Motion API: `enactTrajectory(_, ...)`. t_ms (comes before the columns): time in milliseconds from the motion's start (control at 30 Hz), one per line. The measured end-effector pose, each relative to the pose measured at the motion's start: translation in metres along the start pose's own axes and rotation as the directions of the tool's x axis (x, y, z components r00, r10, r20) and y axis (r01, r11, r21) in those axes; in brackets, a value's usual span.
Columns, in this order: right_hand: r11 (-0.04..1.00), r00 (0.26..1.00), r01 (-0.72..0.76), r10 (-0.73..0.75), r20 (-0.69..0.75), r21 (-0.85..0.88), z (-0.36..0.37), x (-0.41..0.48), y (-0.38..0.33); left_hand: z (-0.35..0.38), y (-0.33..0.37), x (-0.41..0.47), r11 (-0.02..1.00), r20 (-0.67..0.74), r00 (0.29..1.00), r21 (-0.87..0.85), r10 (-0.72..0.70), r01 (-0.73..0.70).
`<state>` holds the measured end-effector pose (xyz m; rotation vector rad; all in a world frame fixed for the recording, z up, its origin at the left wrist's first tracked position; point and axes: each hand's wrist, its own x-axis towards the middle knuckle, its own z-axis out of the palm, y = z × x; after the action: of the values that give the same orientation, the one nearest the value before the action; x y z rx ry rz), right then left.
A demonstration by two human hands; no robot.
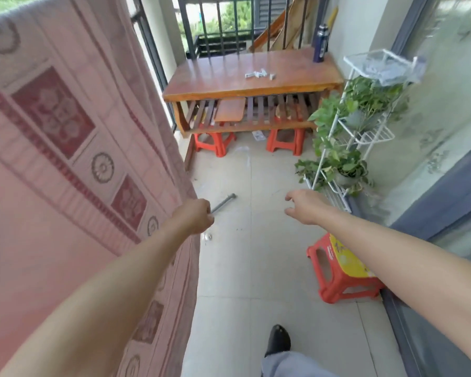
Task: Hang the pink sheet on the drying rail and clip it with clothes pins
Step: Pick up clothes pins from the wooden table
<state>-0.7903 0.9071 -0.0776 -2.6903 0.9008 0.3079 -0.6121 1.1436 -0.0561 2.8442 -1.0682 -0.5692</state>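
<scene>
The sheet (65,148) hangs, my left hand (193,216) curled on I cannot tell what, my right hand (303,206) loosely spread, empty; next, I judge, pins (260,74) from the table's (201,83) middle.

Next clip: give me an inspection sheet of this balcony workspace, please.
Surface: tiled floor; wooden table at the far end.
Job's things: pink sheet already hangs at left, no pins seen on it; clothes pins lie on the table.
Clutter: metal rod on the floor, blue bottle on the table, red stool at right.
Hands: left hand curled beside the sheet's edge, contents unclear; right hand loosely open, empty.
Cables: nothing seen.
Surroundings: railing, plant rack by the right wall.
</scene>
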Motion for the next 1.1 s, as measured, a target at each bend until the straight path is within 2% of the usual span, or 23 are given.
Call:
enactTrajectory(167,0.999,1.000,0.006,-0.006,-0.005,-0.032,-0.062,0.103,0.007,-0.044,0.020,0.102,0.999,-0.045,0.998,0.007,0.037,-0.036)
enactTrajectory(500,0.998,0.999,-0.032,0.030,-0.037,-0.052,-0.114,0.327,0.019,-0.098,0.029,0.343,0.991,-0.030,0.992,0.055,0.120,-0.119)
enactTrajectory(667,0.991,0.991,-0.131,0.132,-0.028,0.014,-0.155,0.426,0.027,-0.150,0.037,0.458,0.975,0.016,0.979,0.088,0.201,-0.202)
enactTrajectory(767,0.989,0.988,-0.144,0.145,-0.053,0.021,-0.181,0.470,0.036,-0.178,0.051,0.521,0.967,0.035,0.972,0.096,0.234,-0.236)
enactTrajectory(900,0.987,0.987,-0.158,0.157,-0.036,-0.026,-0.205,0.534,0.057,-0.192,0.074,0.607,0.956,0.063,0.962,0.109,0.266,-0.271)
enactTrajectory(1100,0.982,0.983,-0.185,0.185,-0.010,0.023,-0.225,0.661,0.109,-0.203,0.118,0.742,0.953,0.117,0.958,0.127,0.262,-0.276)
